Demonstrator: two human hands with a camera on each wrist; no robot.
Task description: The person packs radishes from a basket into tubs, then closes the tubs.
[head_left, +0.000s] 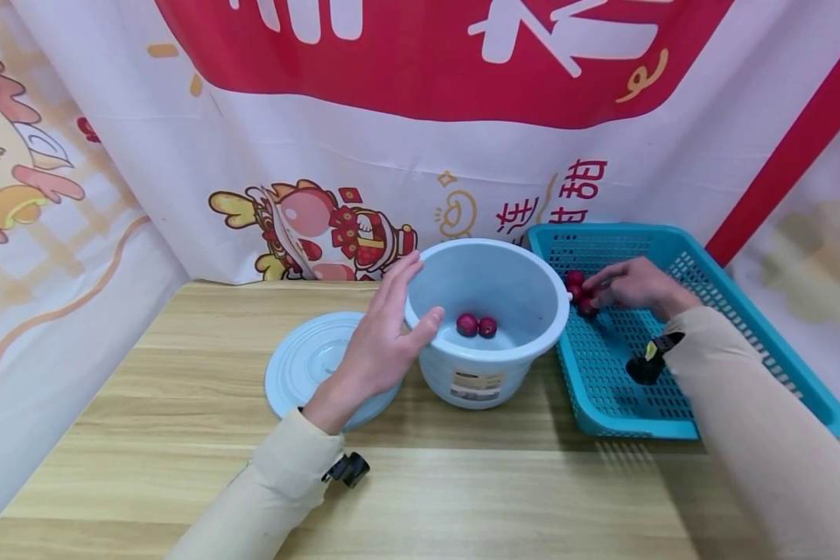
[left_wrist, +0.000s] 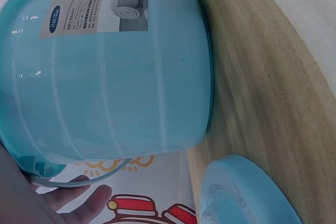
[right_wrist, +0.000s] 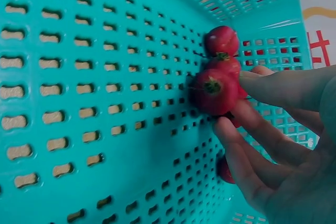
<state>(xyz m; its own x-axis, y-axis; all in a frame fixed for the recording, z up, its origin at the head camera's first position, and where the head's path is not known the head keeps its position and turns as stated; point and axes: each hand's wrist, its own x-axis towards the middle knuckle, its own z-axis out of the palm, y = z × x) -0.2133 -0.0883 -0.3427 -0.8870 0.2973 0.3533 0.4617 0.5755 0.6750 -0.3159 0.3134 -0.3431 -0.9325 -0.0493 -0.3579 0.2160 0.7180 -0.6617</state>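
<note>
In the head view my left hand (head_left: 385,330) is at the left rim of a light blue bucket (head_left: 486,354), fingers straight and thumb spread. The left wrist view shows its fingers beside the bucket's thin handle (left_wrist: 84,183). Two red radishes (head_left: 467,325) lie on the bucket's bottom. My right hand (head_left: 633,286) reaches into a teal plastic basket (head_left: 633,428), at its left far corner. Up close, thumb and fingers pinch a red radish (right_wrist: 214,92) with a cut stem stub. More radishes (right_wrist: 221,40) cluster beside it against the basket wall, partly hidden by the fingers.
A round light blue lid (head_left: 297,365) lies on the wooden table (head_left: 462,498) left of the bucket, partly under my left forearm in view. The basket stands right beside the bucket. A printed cloth (head_left: 336,148) hangs behind everything.
</note>
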